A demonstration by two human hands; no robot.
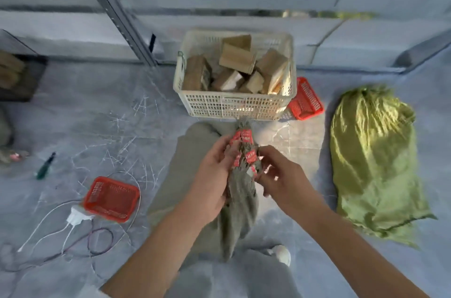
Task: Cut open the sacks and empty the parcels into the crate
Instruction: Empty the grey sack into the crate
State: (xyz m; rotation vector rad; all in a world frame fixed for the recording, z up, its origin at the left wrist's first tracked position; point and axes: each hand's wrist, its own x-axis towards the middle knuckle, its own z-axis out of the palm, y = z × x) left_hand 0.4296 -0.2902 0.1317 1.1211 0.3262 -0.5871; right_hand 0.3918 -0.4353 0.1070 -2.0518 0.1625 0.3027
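A grey woven sack (240, 202) hangs bunched between my hands, its neck wrapped in red printed tape (245, 148). My left hand (214, 175) grips the sack's neck from the left. On the right side of the neck, the fingers of my right hand (280, 175) pinch at the tape. Just beyond stands a white lattice crate (234, 102) holding several cardboard parcels (238, 58). A full green sack (373, 158) lies on the floor to the right.
A small red basket (111, 198) sits on the floor at the left, another red basket (306, 100) is behind the crate's right corner. A green-handled tool (45, 167), white cables with a charger (78, 217) and a metal shelf post (117, 9) lie left.
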